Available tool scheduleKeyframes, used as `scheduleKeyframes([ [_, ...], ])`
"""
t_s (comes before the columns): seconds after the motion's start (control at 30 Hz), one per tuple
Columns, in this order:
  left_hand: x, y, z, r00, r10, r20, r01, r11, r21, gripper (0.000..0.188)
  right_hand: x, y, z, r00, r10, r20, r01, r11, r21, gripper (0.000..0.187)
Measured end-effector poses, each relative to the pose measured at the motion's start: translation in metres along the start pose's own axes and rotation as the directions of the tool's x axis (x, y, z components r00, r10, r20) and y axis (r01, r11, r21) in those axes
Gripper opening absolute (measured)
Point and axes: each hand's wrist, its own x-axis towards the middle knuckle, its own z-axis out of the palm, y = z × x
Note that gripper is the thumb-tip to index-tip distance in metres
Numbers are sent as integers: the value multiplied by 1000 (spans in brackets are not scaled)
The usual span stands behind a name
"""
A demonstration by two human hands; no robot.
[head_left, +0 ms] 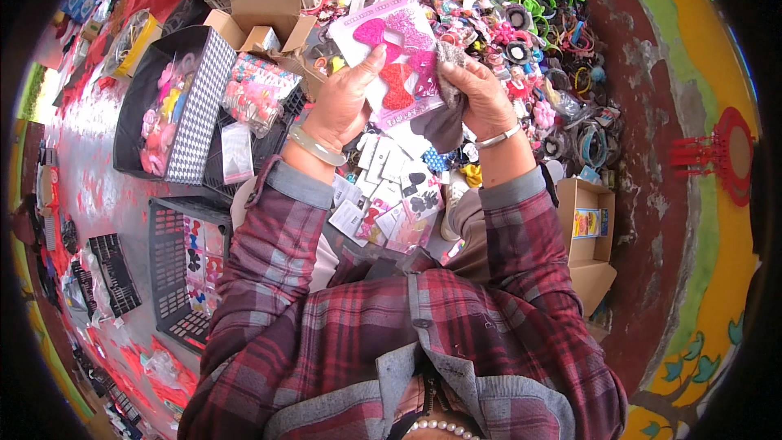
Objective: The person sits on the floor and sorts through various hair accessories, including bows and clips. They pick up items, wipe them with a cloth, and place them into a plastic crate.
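A pink and white card of glittery hair bows (397, 96) is held up in front of me, above the heap of goods. My left hand (338, 102) grips its left edge, thumb on the front. A crumpled grey cloth (444, 129) is pinched in my right hand (482, 98) and lies against the card's right edge. The fingers of both hands behind the card are hidden. Below, between my legs, several small white cards with hair accessories (383, 167) lie in a loose pile.
Hair ties and headbands (521, 49) are heaped at the far right. A black basket (167, 269), a houndstooth box (199, 106) and an open carton (285, 20) stand on the left. An open cardboard box (582, 257) sits by my right side, near the wall (643, 155).
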Motion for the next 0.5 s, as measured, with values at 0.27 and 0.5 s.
scheduleKeyframes([
  [0.27, 10, -27, -1, 952, 264, -153, -228, 949, 218, 57, 10, 13, 18, 573, -807, 143, 277, 26, -961, 18],
  [0.5, 5, -18, 9, 988, 104, -118, -120, 983, -142, 45, -11, 43, 64, 661, -529, 531, 383, -370, -846, 11],
])
